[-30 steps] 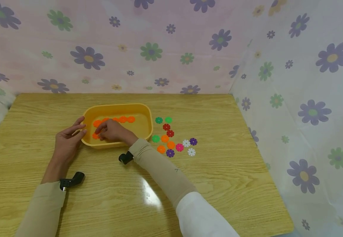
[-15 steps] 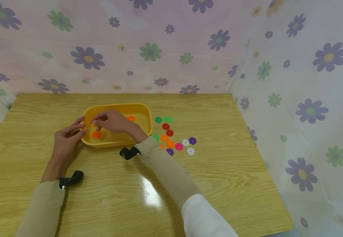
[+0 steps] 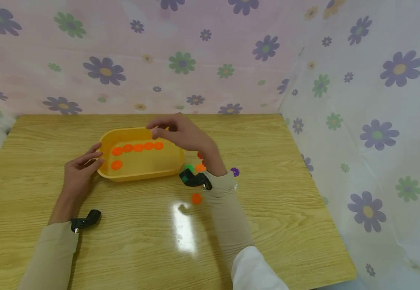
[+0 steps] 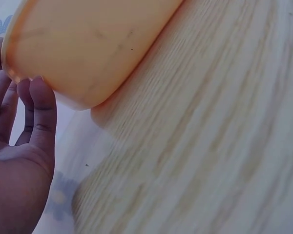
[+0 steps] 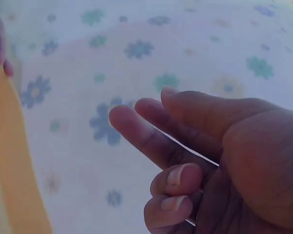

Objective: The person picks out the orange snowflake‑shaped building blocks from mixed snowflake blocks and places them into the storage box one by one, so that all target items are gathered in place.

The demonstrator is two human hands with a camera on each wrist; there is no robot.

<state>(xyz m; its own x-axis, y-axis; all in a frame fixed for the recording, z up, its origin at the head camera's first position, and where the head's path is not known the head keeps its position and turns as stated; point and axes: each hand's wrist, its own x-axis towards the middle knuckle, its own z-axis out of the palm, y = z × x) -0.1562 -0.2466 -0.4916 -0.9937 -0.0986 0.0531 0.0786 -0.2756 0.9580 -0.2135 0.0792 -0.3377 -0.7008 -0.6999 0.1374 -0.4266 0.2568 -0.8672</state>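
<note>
A yellow tray (image 3: pixel 144 175) holds several orange notched plastic discs (image 3: pixel 138 148) in a row, plus a single orange disc (image 3: pixel 116 165) in front of the row's left end. My left hand (image 3: pixel 80 171) touches the tray's left end with fairly straight fingertips. In the left wrist view these fingers (image 4: pixel 43 112) meet the tray's outer wall (image 4: pixel 88 53). Above the tray's back right part hovers my right hand (image 3: pixel 184 133). In the right wrist view, its thumb (image 5: pixel 200 109) and forefinger are apart with nothing between them; two other fingers are bent.
Right of the tray lie loose notched discs, partly hidden by my right forearm: green (image 3: pixel 189 167), orange (image 3: pixel 200 167), dark red (image 3: pixel 200 155) and purple (image 3: pixel 234 172). Another orange disc (image 3: pixel 196 198) lies closer to me. Flowered cloth (image 3: pixel 181 48) hangs behind the wooden table (image 3: pixel 286 201).
My right hand has lifted out of the tray and moved right and back, uncovering the orange row. One loose orange disc on the table has shifted toward me. My left hand stays put.
</note>
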